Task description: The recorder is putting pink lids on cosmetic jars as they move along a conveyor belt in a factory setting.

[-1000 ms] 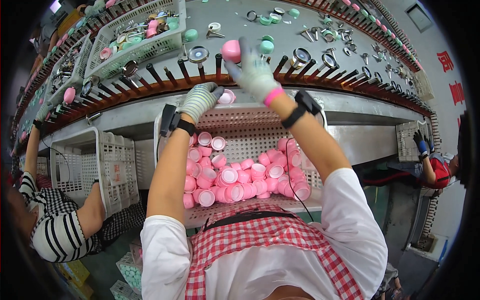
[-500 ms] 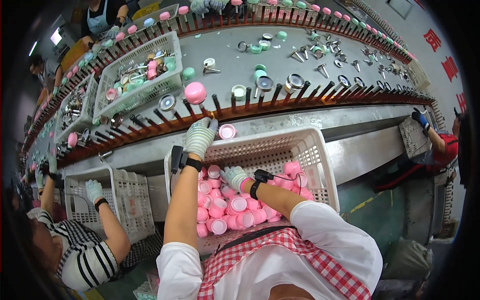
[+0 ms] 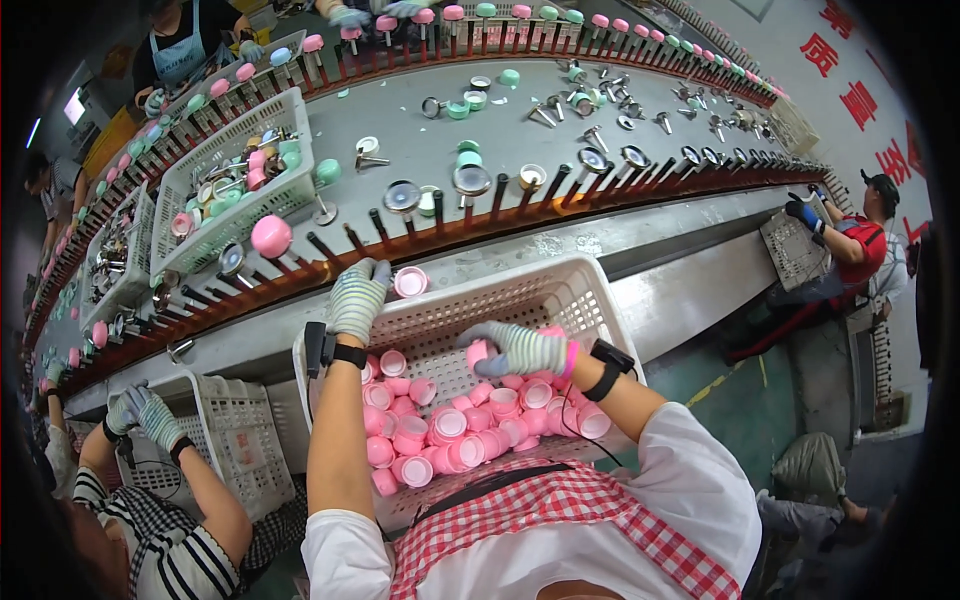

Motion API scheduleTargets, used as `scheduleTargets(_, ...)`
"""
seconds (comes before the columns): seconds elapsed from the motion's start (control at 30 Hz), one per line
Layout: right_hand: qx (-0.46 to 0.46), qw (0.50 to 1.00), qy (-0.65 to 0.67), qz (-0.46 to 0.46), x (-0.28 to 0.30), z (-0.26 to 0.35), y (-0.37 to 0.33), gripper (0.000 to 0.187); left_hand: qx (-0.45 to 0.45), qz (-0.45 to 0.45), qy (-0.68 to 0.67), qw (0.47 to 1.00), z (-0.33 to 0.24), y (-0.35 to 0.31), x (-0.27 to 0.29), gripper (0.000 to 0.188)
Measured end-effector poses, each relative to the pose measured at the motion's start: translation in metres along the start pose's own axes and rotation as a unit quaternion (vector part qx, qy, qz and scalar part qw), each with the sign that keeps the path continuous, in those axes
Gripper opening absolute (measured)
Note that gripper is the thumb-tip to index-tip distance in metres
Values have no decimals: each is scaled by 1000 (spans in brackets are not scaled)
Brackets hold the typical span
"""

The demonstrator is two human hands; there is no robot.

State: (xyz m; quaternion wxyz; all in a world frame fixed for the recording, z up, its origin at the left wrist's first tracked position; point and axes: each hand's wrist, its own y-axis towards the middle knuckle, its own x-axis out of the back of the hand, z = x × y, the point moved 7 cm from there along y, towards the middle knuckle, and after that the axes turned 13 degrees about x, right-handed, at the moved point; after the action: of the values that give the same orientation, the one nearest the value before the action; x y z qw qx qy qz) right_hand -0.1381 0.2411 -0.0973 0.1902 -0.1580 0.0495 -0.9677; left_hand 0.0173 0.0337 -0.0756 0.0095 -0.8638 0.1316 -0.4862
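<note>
My left hand [image 3: 360, 302], in a striped knit glove, rests at the conveyor's near ledge with its fingers loosely extended and nothing visible in them. A pink cap [image 3: 410, 282] sits just right of it, its pale inside facing up. My right hand [image 3: 522, 350], gloved too, is over the white plastic crate [image 3: 470, 295] and pinches a pink cap [image 3: 479, 353] between thumb and fingers. Many more pink caps [image 3: 449, 422] lie jumbled in the crate's near part. On the rod row beyond my left hand, a larger pink cap [image 3: 271, 237] is mounted.
Upright dark rods [image 3: 376, 224] line the conveyor's near edge, several bearing round metal-topped pieces [image 3: 472, 181]. A mixed-parts basket [image 3: 235, 195] stands on the grey worktop [image 3: 400, 110]. At left, a co-worker's gloved hands [image 3: 150, 415] are above another crate [image 3: 240, 430].
My right hand has lifted out of the pile with a pink cap. The rods and the mounted pink cap have travelled left; my left hand is farther from that cap. The view has shifted slightly.
</note>
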Motion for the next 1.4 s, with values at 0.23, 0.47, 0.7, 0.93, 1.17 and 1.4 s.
scheduleTargets(0.23, 99, 935, 97, -326, 116, 44, -41, 49, 6, 3, 9, 1000, -1, -3, 1, 39)
scheduleTargets(0.47, 154, 805, -220, -528, 177, -3, -75, 57, 5, -3, 19, 1000, -1, -1, -3, 40)
scheduleTargets(0.7, 56, 866, -296, -399, 192, -12, -64, 57, 12, 3, 13, 1000, -1, -2, -2, 40)
scheduleTargets(0.93, 87, 671, -327, -660, 345, 20, -108, 54, 8, -23, -21, 999, 3, 1, 4, 38)
scheduleTargets(1.17, 14, 708, -442, -551, 382, -18, -95, 49, 15, 11, 13, 1000, -6, -5, 0, 39)
scheduleTargets(1.4, 27, 761, -531, -372, 325, 32, -49, 65, 29, 17, 11, 999, 0, -4, 4, 40)
